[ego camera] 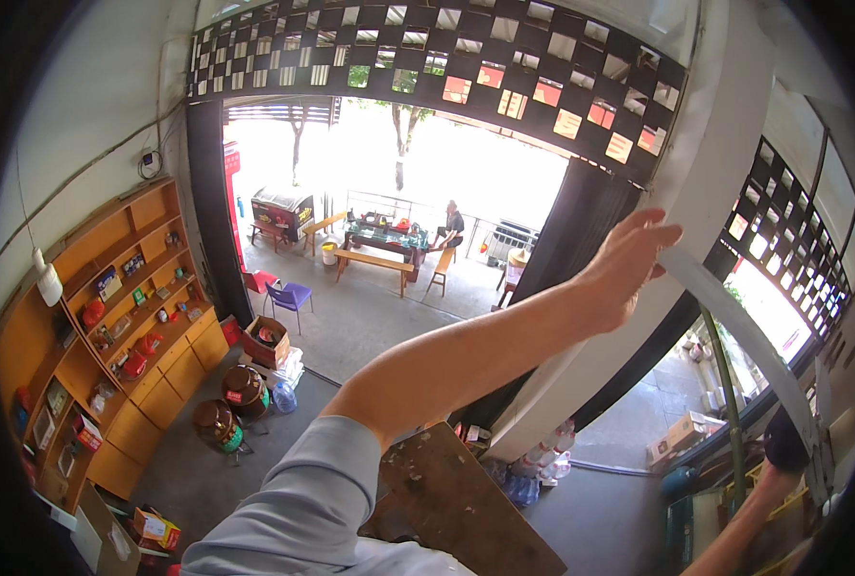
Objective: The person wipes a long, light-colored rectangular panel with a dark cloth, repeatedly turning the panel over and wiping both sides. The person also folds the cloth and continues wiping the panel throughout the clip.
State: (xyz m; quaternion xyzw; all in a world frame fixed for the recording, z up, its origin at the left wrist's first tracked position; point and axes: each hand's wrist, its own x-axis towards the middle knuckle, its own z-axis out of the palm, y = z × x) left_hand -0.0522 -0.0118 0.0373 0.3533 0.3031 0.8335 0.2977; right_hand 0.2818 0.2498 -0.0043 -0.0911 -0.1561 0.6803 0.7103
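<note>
My left hand (618,277) is raised across to the right, its bare forearm coming out of a rolled grey sleeve. Its fingers are closed on the upper end of a long white strip (744,331). The strip runs down to the lower right and looks bent near the picture's rim. A bare forearm (748,515) enters at the lower right and ends at a dark covering behind the strip. I cannot tell whether it is my right arm, and no fingers show there. A green pole (722,403) stands left of the strip. Below my left arm is a worn brown tabletop (463,497).
A white pillar (701,173) rises behind my left hand. Wooden shelves (132,288) line the left wall. Brown barrels (246,389), a cardboard box (265,342) and bottled water packs (542,461) stand on the floor. Beyond the doorway a person (451,225) sits at a table.
</note>
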